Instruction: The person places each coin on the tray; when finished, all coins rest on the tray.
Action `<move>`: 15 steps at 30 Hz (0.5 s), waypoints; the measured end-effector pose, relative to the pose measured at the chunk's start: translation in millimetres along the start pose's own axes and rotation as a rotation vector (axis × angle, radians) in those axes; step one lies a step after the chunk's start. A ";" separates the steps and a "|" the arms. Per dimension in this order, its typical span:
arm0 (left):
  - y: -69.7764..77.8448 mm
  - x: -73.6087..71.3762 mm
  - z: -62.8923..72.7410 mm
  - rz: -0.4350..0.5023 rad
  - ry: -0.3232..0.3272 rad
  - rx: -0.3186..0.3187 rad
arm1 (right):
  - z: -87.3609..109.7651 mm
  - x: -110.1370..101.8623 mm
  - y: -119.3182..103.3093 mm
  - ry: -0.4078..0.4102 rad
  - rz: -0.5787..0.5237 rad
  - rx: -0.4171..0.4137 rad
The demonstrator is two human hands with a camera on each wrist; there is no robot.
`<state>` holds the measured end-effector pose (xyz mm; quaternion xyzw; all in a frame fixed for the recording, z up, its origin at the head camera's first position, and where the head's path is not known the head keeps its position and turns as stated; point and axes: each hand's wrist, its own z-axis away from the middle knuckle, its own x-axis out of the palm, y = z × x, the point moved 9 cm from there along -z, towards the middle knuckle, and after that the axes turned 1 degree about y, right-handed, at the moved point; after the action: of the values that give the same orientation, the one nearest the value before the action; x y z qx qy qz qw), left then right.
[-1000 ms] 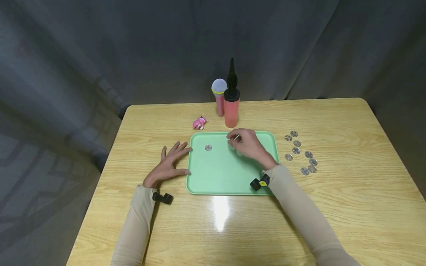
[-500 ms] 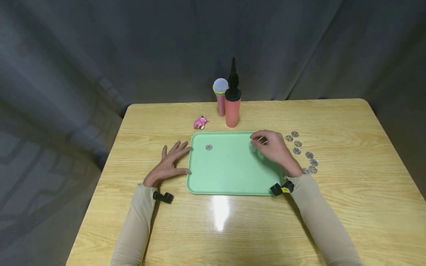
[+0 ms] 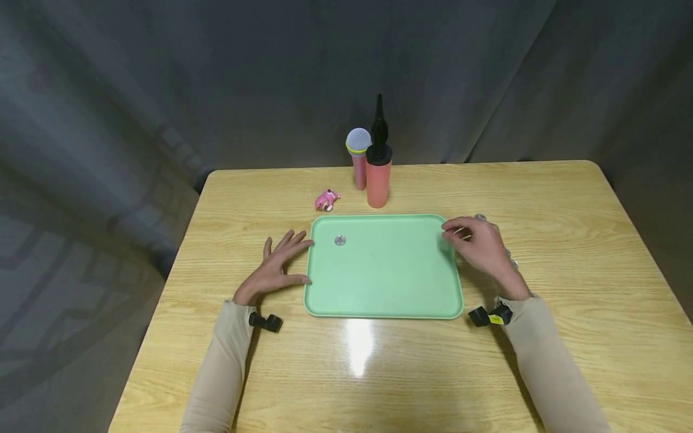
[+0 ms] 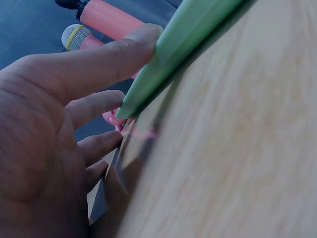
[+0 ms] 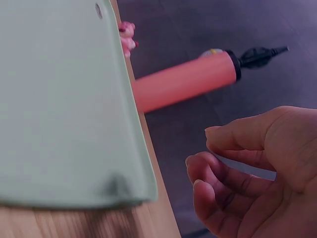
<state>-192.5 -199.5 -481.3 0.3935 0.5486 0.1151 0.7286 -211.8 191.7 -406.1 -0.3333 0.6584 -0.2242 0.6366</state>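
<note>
A light green tray (image 3: 384, 270) lies on the wooden table, with one silver coin (image 3: 340, 240) near its far left corner. My left hand (image 3: 275, 269) is spread at the tray's left side. In the left wrist view its thumb (image 4: 146, 39) touches the tray's rim (image 4: 166, 57). Over the tray's right edge hovers my right hand (image 3: 479, 243), its fingers loosely bent. In the right wrist view nothing shows between thumb and fingertips. Several silver coins (image 3: 480, 217) lie on the table to the right, most of them hidden behind that hand and wrist.
Behind the tray stand a coral balloon pump (image 3: 378, 183) with a black nozzle and a toy microphone (image 3: 358, 144). A small pink animal figure (image 3: 327, 200) lies to their left. A dark curtain (image 3: 271, 78) hangs behind the table (image 3: 260, 373).
My right hand has moved rightward from above the middle of the tray to its right edge, now covering most of the loose coins. The left hand and the coin on the tray stay put.
</note>
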 end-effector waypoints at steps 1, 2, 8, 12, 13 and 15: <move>-0.2 0.1 0.0 0.000 0.000 0.000 | 1.3 -3.7 2.2 0.011 0.005 -0.001; -0.2 0.0 -0.1 -0.001 0.001 0.001 | 2.5 -7.2 4.4 0.021 0.006 -0.004; -0.4 0.4 -0.6 -0.002 0.002 0.005 | 10.0 -28.9 20.7 0.073 0.010 0.005; -0.3 0.9 -0.9 -0.009 0.001 0.010 | 15.3 -40.1 35.0 0.098 0.025 0.034; -0.2 0.8 -0.9 -0.008 0.002 0.009 | 16.2 -42.5 38.3 0.102 0.031 0.038; 0.2 0.6 -0.8 -0.008 0.002 0.010 | 18.1 -47.9 44.7 0.118 0.043 0.044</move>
<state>-192.9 -198.6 -481.6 0.3948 0.5517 0.1097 0.7265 -202.4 259.0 -406.9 -0.2910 0.6966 -0.2442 0.6086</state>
